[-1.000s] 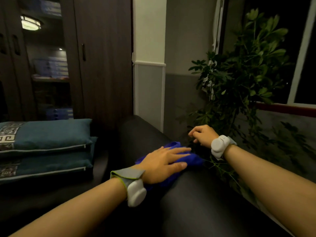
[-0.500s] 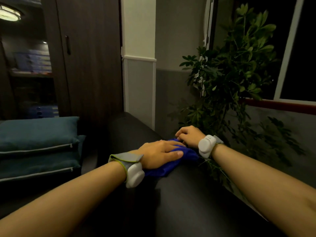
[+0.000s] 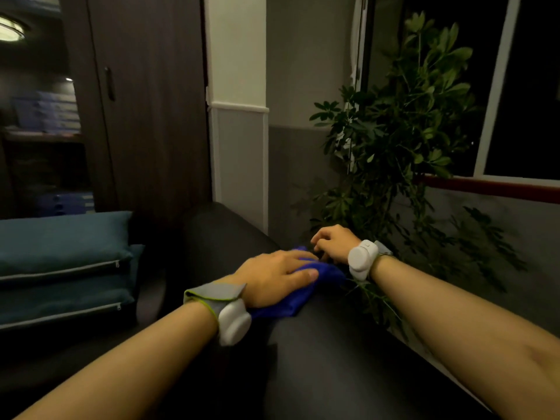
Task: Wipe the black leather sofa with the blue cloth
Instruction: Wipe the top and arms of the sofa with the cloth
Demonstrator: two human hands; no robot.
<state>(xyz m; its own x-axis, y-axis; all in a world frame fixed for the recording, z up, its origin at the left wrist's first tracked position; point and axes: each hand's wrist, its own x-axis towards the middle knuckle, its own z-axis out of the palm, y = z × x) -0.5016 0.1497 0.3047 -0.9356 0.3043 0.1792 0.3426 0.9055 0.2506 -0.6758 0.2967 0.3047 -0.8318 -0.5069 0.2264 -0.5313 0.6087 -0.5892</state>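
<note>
The blue cloth (image 3: 291, 301) lies bunched on the top of the black leather sofa (image 3: 327, 365), on its rounded back or arm. My left hand (image 3: 272, 278) lies flat on the cloth and presses it down, fingers straight and pointing right. My right hand (image 3: 331, 242) sits just beyond the cloth's far edge with curled fingers; whether they pinch the cloth is hidden by the dark. Both wrists carry white bands.
Two teal cushions (image 3: 60, 268) are stacked on the seat at left. A leafy potted plant (image 3: 400, 140) stands close behind the sofa at right, its branches reaching my right arm. A dark wooden cabinet (image 3: 151, 101) and a window (image 3: 527, 86) lie beyond.
My left hand has slid the cloth toward me along the sofa top. My right hand has come closer to the cloth's far edge. The view has shifted slightly right.
</note>
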